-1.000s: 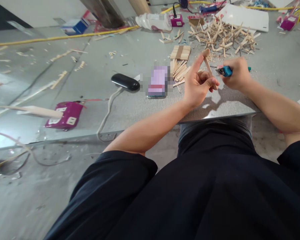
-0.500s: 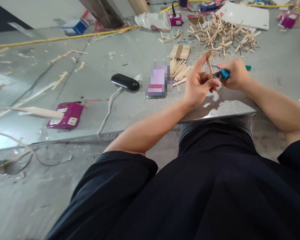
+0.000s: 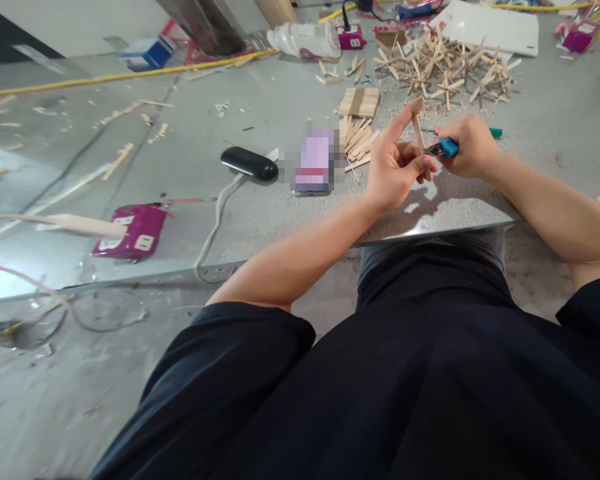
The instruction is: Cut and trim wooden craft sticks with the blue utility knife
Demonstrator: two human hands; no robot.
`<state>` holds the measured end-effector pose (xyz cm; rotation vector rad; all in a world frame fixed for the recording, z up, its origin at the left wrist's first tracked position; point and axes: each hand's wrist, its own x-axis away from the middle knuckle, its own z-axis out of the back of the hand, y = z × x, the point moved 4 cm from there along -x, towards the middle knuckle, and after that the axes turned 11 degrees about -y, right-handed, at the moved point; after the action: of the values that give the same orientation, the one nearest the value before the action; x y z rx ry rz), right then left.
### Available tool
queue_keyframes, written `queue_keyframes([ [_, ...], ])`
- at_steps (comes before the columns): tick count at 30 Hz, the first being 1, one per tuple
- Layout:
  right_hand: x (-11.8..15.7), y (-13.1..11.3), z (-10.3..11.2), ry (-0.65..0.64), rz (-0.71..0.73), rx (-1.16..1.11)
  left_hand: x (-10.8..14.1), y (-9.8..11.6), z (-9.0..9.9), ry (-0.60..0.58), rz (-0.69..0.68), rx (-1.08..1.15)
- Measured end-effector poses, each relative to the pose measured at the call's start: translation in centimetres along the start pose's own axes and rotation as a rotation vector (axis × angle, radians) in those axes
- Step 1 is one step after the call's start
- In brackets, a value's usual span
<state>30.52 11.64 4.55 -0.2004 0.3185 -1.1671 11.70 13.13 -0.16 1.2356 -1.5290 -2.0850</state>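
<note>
My left hand (image 3: pixel 393 167) is closed on a flat wooden craft stick (image 3: pixel 419 130), its index finger stretched along to the upper end and its thumb near the lower end. In my right hand (image 3: pixel 470 147) is a blue-handled utility knife (image 3: pixel 446 148), gripped in the fist. The knife's metal tip meets the stick around its middle; the exact contact is too small to make out. Left of my left hand lie loose craft sticks (image 3: pixel 360 139) in a fan, with a banded bundle of sticks (image 3: pixel 359 103) behind them.
A heap of crossed sticks (image 3: pixel 447 67) covers the back right of the grey table (image 3: pixel 190 220). A blurred-out phone (image 3: pixel 314 160), a black oblong case (image 3: pixel 249 164) and a purple power strip (image 3: pixel 133 231) lie to the left. A green pen (image 3: pixel 495 133) sits behind my right hand.
Both hands stay almost in place, holding the craft stick and the utility knife. The view has shifted very slightly.
</note>
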Motion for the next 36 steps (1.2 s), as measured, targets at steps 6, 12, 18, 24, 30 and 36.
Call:
queue_keyframes([
  [6, -0.18, 0.76, 0.5, 0.069, -0.108, 0.102, 0.03, 0.24, 0.21, 0.031, 0.02, 0.005],
  [12, -0.1, 0.59, 0.41, -0.011, -0.044, 0.095, -0.01, 0.36, 0.17, 0.02, 0.015, -0.002],
  [18, -0.23, 0.65, 0.07, -0.061, 0.003, 0.067, -0.04, 0.23, 0.12, -0.015, 0.043, -0.009],
  [24, -0.18, 0.58, 0.08, -0.133, 0.08, 0.037, 0.08, 0.43, -0.1, -0.057, 0.041, -0.026],
  [30, -0.11, 0.51, 0.26, -0.225, 0.083, -0.034, 0.38, 0.51, -0.12, -0.068, 0.04, -0.019],
  [36, -0.12, 0.4, 0.49, -0.274, 0.107, -0.119, 0.57, 0.82, -0.09, -0.083, 0.058, -0.052],
])
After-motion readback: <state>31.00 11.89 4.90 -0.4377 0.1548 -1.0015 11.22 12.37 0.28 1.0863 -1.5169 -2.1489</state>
